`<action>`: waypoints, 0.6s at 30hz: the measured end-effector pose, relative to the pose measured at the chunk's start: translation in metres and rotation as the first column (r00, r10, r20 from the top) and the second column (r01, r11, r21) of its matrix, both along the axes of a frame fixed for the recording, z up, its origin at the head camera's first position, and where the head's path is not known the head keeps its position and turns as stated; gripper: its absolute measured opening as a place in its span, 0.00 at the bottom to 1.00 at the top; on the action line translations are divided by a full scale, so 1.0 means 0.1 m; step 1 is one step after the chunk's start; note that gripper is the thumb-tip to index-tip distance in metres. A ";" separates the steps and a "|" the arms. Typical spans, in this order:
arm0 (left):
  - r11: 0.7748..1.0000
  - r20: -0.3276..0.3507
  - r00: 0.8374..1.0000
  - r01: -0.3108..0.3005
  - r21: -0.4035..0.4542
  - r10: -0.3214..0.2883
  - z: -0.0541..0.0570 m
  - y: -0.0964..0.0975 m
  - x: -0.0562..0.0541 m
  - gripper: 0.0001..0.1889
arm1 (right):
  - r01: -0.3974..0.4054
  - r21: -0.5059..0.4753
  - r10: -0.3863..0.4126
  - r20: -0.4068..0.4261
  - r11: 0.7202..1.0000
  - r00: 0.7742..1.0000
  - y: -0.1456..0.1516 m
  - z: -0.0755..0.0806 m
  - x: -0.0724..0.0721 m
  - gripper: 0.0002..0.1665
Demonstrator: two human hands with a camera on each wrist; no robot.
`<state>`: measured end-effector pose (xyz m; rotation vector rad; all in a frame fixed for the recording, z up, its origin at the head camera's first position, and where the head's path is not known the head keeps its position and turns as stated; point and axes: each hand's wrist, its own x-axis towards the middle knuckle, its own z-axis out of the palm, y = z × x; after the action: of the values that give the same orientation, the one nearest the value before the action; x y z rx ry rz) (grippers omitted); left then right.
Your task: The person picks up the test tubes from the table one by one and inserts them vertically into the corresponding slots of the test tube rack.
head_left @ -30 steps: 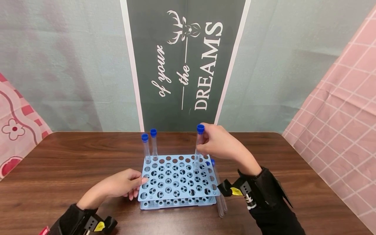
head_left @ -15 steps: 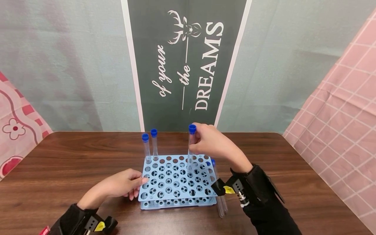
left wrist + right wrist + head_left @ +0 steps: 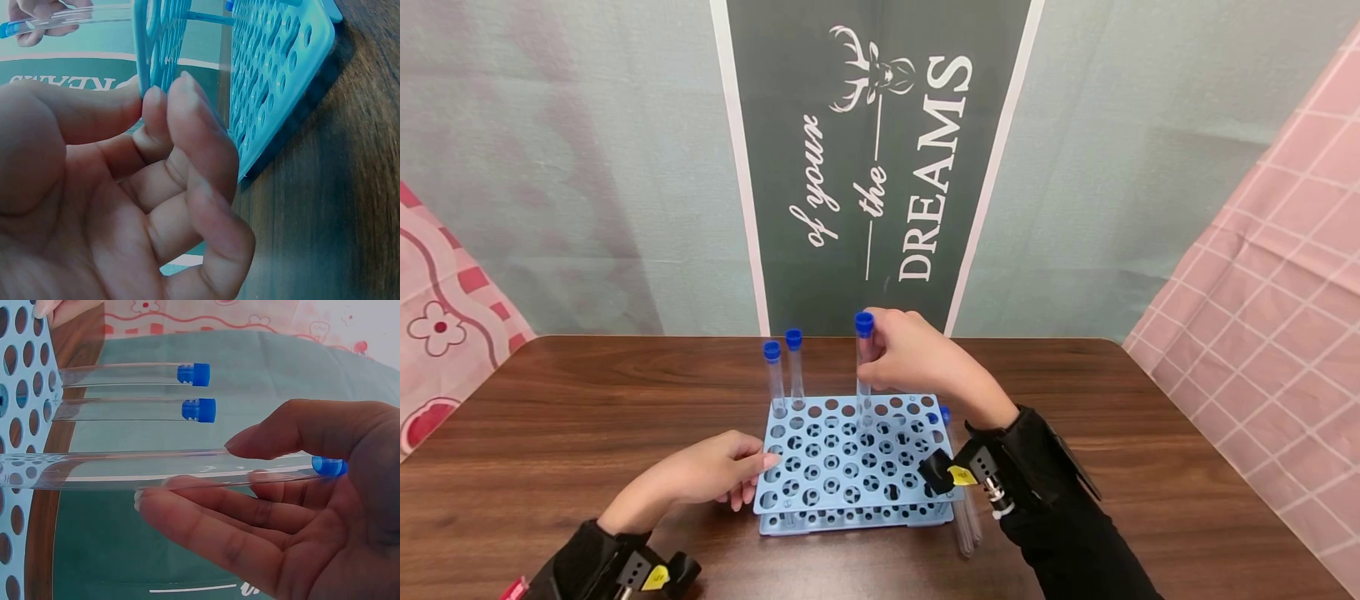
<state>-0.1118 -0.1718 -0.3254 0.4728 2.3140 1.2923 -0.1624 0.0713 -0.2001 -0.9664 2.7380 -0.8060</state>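
A light-blue test tube rack (image 3: 857, 508) with rows of round holes stands on the table. My left hand (image 3: 722, 467) pinches the left edge of its upper plate, thumb above and fingertips below, as the left wrist view shows. With thumb and fingers my right hand (image 3: 917, 354) holds a clear, blue-capped test tube (image 3: 863, 400) upright over the rack's back rows. In the right wrist view the held tube (image 3: 125, 469) overlaps the perforated plate (image 3: 37, 428). Two more capped tubes, one (image 3: 777, 387) at the back-left corner and another (image 3: 797, 375) beside it, stand in holes.
Clear tubes (image 3: 964, 529) with blue caps lie on the brown wooden table (image 3: 587, 392) along the rack's right side, partly hidden by the right wrist camera (image 3: 943, 471). Behind the table hangs a green curtain (image 3: 880, 292) with white lettering; pink cloth (image 3: 1262, 333) hangs at the right.
My right hand has moved left across the rack's back rows, carrying the test tube with it. The left hand, the rack and the two standing tubes have stayed in place.
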 end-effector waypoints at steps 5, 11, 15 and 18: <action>1.000 0.005 1.000 -0.005 0.002 0.005 0.00 0.00 0.00 0.17 | -0.003 -0.009 0.003 0.018 1.000 1.000 -0.03 -0.01 -0.02 0.07; 1.000 0.006 1.000 -0.002 0.001 0.002 0.01 0.00 0.00 0.18 | -0.011 -0.014 0.011 0.024 1.000 1.000 -0.07 -0.02 -0.06 0.07; 1.000 0.003 1.000 -0.001 -0.003 0.001 0.01 0.00 0.00 0.18 | -0.015 -0.017 0.015 0.039 1.000 0.999 -0.11 -0.03 -0.10 0.06; 1.000 -0.002 1.000 0.000 -0.005 0.000 0.01 0.00 -0.01 0.18 | -0.018 -0.021 0.019 0.047 1.000 0.999 -0.15 -0.03 -0.12 0.06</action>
<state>-0.1125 -0.1719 -0.3243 0.4725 2.3186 1.2862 -0.1745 0.0561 -0.2030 -0.9629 2.6821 -0.8451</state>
